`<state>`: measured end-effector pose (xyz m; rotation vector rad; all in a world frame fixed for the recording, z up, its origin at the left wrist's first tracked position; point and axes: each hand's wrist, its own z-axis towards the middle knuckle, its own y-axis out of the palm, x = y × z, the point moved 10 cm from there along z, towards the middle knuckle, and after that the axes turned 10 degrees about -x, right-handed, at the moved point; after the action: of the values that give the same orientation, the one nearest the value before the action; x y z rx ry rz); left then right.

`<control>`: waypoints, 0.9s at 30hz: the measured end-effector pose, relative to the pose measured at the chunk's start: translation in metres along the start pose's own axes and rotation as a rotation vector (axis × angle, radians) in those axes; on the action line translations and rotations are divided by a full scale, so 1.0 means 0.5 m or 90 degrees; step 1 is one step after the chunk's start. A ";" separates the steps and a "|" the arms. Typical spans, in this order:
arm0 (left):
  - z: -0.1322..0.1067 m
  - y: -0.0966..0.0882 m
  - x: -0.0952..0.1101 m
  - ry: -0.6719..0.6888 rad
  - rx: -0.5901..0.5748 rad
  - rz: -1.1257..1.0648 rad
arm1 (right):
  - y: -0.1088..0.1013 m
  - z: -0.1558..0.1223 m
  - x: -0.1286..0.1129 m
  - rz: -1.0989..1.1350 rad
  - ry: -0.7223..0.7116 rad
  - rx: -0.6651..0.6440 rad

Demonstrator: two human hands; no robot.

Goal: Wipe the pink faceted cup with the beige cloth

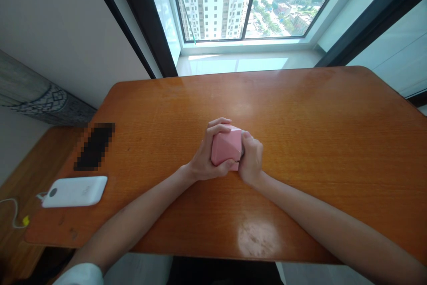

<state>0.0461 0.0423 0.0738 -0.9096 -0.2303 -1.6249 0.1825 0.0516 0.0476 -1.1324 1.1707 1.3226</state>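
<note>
The left hand (pixel 203 158) wraps the near-left side of a pink faceted box (pixel 227 145), its fingers (pixel 218 127) curled over the top and its thumb running along the lower edge. The right hand (pixel 251 158) presses in from the opposite side, its fingers (pixel 248 138) hooked over the upper right corner. Together the hands squeeze the box between them. A small dark grey bit (pixel 242 151) shows at the box's right edge, against the right hand; what it is, I cannot tell.

The box looks closed, with no loose parts around it. It sits near the middle of the orange wooden table (pixel 300 142), with both forearms resting on the tabletop. Its longer side seems to run away from the person, tipped slightly, though the hands hide much of it.

Toward the left stand a white power bank (pixel 75 191) with a cable (pixel 15 214) and a pixelated dark rectangle (pixel 95 147). Beyond lies a window (pixel 243 5).
</note>
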 end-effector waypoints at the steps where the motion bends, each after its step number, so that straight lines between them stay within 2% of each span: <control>1: 0.000 0.000 -0.005 -0.012 0.000 -0.023 | 0.002 -0.001 0.001 -0.009 -0.007 -0.008; 7: 0.002 -0.001 0.014 0.030 0.004 0.065 | -0.010 -0.002 0.018 0.009 0.002 0.020; 13: 0.003 -0.003 -0.006 -0.020 0.002 -0.025 | 0.001 -0.001 0.011 0.007 -0.022 -0.018; 17: 0.000 -0.002 0.019 0.052 0.008 0.082 | -0.010 0.002 0.016 0.018 0.000 0.015; 19: 0.001 0.001 0.018 0.051 -0.003 0.096 | -0.014 0.002 0.019 0.026 0.005 0.027; 23: 0.002 0.000 -0.013 -0.029 -0.013 -0.045 | -0.002 -0.001 0.012 -0.007 -0.053 -0.024; 27: -0.002 0.001 -0.036 -0.108 -0.014 -0.168 | 0.004 -0.010 -0.021 -0.133 -0.187 -0.060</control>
<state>0.0462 0.0551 0.0610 -1.0709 -0.4667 -1.7951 0.1814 0.0454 0.0574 -1.0547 0.7626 1.3381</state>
